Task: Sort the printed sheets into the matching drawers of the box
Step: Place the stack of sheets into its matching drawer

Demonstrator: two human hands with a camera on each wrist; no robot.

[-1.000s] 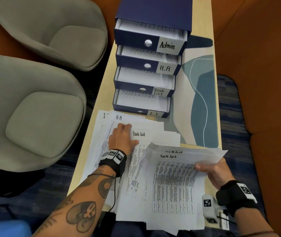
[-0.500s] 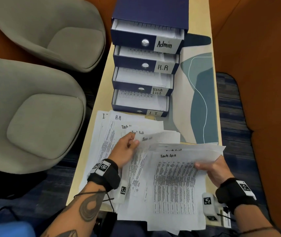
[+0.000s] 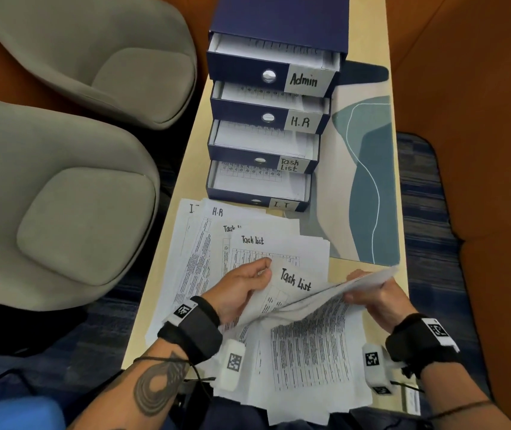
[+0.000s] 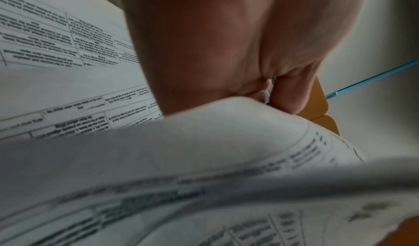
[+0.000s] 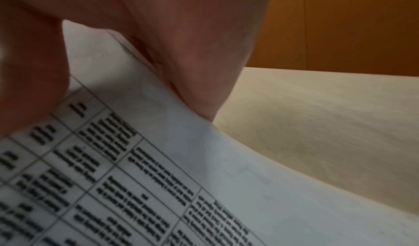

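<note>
Now, left hand: left hand (image 3: 241,287) low over the spread of sheets, wrist banded in black, fingers curled; thumb and fingers pinch the left edge of a lifted sheet headed "Task List" (image 3: 294,282). In the left wrist view the left hand (image 4: 226,44) shows thumb and fingertips closed on paper, with that sheet (image 4: 204,151) bowed up below.
Right hand: right hand (image 3: 378,301) at the right side of the pile, fingers curled around the right edge of a raised bundle of sheets (image 3: 369,279), thumb on top. In the right wrist view the right hand (image 5: 181,44) clamps a printed page (image 5: 147,160).
Lifted sheets: the two held parts meet in a shallow V between the hands, edges tilted up off the table.
Loose pile: printed sheets (image 3: 248,243) fanned on the wooden table (image 3: 183,187), just in front of the box; handwritten headings read "H.R", "Task List", and a partial "I". Dense printed tables on each page.
Box: dark blue drawer box (image 3: 279,23) at the far end of the table, all four drawers pulled out stepwise, each with white paper inside.
Drawer labels, top to bottom: "Admin" drawer (image 3: 248,69), "H.R" drawer (image 3: 248,111), "Task List" drawer (image 3: 238,155), "I.T" drawer (image 3: 232,195).
Surroundings: blue-patterned mat (image 3: 369,181) right of the box; two grey chairs (image 3: 61,197) on the left.
</note>
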